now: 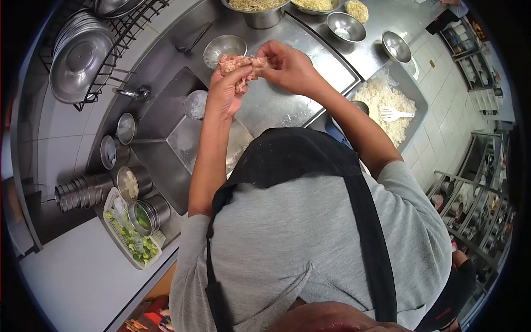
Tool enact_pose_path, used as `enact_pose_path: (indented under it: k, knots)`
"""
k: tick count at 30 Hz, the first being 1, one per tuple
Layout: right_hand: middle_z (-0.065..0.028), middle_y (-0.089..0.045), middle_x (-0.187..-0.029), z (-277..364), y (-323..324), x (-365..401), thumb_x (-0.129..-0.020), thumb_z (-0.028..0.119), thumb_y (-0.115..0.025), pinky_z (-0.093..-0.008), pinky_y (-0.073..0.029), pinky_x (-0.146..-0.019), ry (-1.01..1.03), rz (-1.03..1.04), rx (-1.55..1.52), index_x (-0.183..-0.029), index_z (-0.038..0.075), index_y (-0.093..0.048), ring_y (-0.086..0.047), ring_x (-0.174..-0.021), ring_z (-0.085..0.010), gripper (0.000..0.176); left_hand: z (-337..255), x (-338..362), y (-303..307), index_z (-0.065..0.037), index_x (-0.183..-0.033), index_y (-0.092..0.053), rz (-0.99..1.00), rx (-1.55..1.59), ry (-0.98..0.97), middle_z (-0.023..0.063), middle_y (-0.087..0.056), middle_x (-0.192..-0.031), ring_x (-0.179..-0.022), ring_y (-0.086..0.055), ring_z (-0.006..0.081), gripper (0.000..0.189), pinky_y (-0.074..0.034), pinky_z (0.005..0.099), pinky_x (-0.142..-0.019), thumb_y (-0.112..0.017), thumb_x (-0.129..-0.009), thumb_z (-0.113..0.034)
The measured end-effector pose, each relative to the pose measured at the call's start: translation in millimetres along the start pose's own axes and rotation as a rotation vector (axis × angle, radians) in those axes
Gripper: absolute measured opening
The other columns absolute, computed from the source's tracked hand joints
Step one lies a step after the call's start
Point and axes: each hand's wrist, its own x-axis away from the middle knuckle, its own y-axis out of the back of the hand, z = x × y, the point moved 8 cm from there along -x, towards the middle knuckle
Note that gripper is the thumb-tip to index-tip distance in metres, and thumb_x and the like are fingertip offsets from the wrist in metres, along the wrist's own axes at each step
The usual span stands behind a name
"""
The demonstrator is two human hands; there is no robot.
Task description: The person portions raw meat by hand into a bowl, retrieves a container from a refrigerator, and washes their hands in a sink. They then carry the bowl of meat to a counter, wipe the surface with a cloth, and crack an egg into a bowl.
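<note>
- Left hand (224,91): holds the pink food (231,65), a shaggy, shredded-looking clump, in its fingers, with the thumb laid over the front.
- Right hand (287,66): fingers and thumb closed in a pinch on the other end of the same clump, so both hands meet on it (exactly where the fingertips press is partly hidden).
- The pink food is up in front of the person, between the two hands, and overlaps the near edge of a round metal bowl (229,43) in this view.
- A ladle (193,41) lies to the left of that bowl.
- Bare metal table (271,105) shows under the forearms, with wet-looking spots on it; the sink (166,166) is to its left.
- A metal pot (263,20) heaped with pale strands stands at the far side, and another bowl (346,27) is to its right.
- By the right forearm, a tub (421,120) contains white crumbly food (381,99), with a white slotted spatula (395,114) lying on top.
- At lower left, a basket (124,250) holds green pieces (141,246) beside several metal containers (86,191).
</note>
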Motion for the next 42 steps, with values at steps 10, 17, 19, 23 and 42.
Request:
enact_pose_path:
  k: [10, 17, 19, 23, 42]
  knots:
    - [-0.006, -0.068, -0.099, -10.5, 14.5, 1.1, -0.097, 0.023, -0.072, -0.0308, -0.059, -0.077, -0.276, 0.037, -0.765, -0.111, 0.004, -0.059, -0.069, -0.087, -0.0156, 0.027, -22.4, -0.7, -10.9, -0.012, -0.115, -0.053, 0.02, -0.092, -0.156, 0.0034, -0.068, -0.102, -0.079, -0.064, 0.0084, 0.039, -0.04, 0.0197, -0.05, -0.074, -0.085, 0.001]
    - [-0.0103, -0.067, -0.107, -68.2, 28.3, 1.1, -0.097, 0.009, -0.066, -0.032, -0.058, -0.08, -0.29, 0.099, -1.185, -0.116, 0.005, -0.059, -0.07, -0.09, -0.0198, 0.021, -41.6, 3.1, 30.5, -0.013, -0.11, -0.054, 0.016, 0.066, -0.169, 0.0046, -0.067, -0.101, -0.081, -0.064, 0.0089, 0.031, -0.039, 0.0189, -0.051, -0.069, -0.089, 0.003]
    - [-0.0117, -0.068, -0.108, -76.6, 31.9, 4.1, -0.098, 0.004, -0.059, -0.0307, -0.059, -0.078, -0.366, 0.025, -1.203, -0.116, 0.003, -0.06, -0.07, -0.092, -0.0203, 0.018, -39.4, 7.2, 38.3, -0.014, -0.109, -0.054, -0.01, 0.104, -0.177, 0.0048, -0.067, -0.101, -0.083, -0.064, 0.0095, 0.03, -0.039, 0.0192, -0.051, -0.069, -0.089, 0.004]
    - [-0.0109, -0.068, -0.108, -93.2, 36.6, 5.8, -0.096, 0.001, -0.058, -0.0304, -0.057, -0.078, -0.409, -0.04, -1.212, -0.115, 0.002, -0.06, -0.069, -0.095, -0.0192, 0.019, -32.7, 17.3, 47.9, -0.014, -0.113, -0.054, -0.124, 0.073, -0.157, 0.0047, -0.067, -0.103, -0.086, -0.065, 0.0134, 0.033, -0.039, 0.022, -0.051, -0.068, -0.089, 0.005]
    - [-0.009, -0.068, -0.113, 22.8, -6.1, -5.4, -0.086, 0.009, -0.074, -0.0284, -0.054, -0.08, 0.192, 0.028, 0.189, -0.133, 0.007, -0.057, -0.067, -0.092, -0.0141, 0.049, -8.3, 3.5, -20.3, -0.008, -0.129, -0.053, 0.127, 0.075, 0.051, 0.0085, -0.065, -0.117, -0.097, -0.065, 0.0193, 0.039, -0.052, 0.0339, -0.069, -0.047, -0.091, -0.004]
